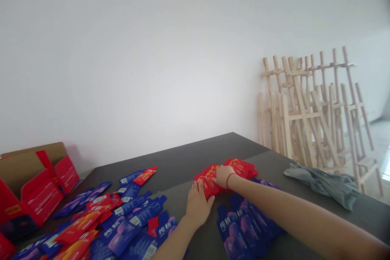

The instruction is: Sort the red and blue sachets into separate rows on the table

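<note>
A fanned row of red sachets (243, 167) lies on the dark table. My right hand (224, 176) bends over the row from above, with its fingers closed on some red sachets; the fingertips are partly hidden. At the left end of the row, my left hand (198, 206) rests with fingers stretched out against the sachets' edges. Closer to me, below my right forearm, blue sachets (243, 227) lie overlapped in a fan. A mixed loose heap of blue sachets (122, 233) and red sachets (82, 223) spreads to the left of my left hand.
Open red cardboard boxes (42, 197) stand at the table's left edge. A crumpled grey cloth (323, 183) lies near the right edge of the table (170, 166). Several wooden easels (304, 118) lean against the white wall behind.
</note>
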Demonstrator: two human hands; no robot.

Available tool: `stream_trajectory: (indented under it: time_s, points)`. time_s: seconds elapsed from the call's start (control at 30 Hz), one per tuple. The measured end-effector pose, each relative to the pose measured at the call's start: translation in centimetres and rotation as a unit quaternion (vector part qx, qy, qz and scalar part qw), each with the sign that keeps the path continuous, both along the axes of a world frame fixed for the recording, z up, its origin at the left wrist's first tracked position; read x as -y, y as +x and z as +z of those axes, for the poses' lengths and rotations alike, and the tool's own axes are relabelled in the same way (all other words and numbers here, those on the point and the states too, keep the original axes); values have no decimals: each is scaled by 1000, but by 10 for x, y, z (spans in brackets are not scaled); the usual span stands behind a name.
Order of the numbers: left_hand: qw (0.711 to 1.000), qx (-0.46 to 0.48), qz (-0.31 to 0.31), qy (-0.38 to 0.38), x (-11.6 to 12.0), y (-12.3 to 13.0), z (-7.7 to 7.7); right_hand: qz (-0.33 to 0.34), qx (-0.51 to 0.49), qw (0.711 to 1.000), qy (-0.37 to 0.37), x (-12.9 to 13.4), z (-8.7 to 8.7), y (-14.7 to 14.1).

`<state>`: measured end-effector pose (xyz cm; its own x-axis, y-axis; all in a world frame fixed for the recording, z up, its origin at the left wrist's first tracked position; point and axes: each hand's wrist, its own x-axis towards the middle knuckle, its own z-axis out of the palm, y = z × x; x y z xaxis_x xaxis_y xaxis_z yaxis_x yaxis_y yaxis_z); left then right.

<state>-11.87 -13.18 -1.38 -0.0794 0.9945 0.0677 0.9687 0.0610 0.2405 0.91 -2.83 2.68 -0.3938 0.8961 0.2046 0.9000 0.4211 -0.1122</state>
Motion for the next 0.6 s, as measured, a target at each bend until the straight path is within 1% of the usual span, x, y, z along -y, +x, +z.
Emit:
stream_trajectory:
  time_s: [0.1, 0.23, 0.37, 0.5, 0.6]
  points:
    - [1000, 13, 1, 9, 0, -1, -2, 20, 52, 998, 4, 8, 0, 0]
    - [999, 28, 11, 17, -3, 6, -6, 49, 76, 996, 16, 15, -5, -2]
    - [998, 61, 12, 24, -9, 13, -6, 26, 92, 995, 18, 16, -12, -4]
    - [993, 117, -3, 22, -11, 4, -7, 22, 97, 994, 37, 20, -13, -5]
    - [985, 170, -34, 12, -12, -6, -8, 46, 97, 993, 54, 28, -5, -8]
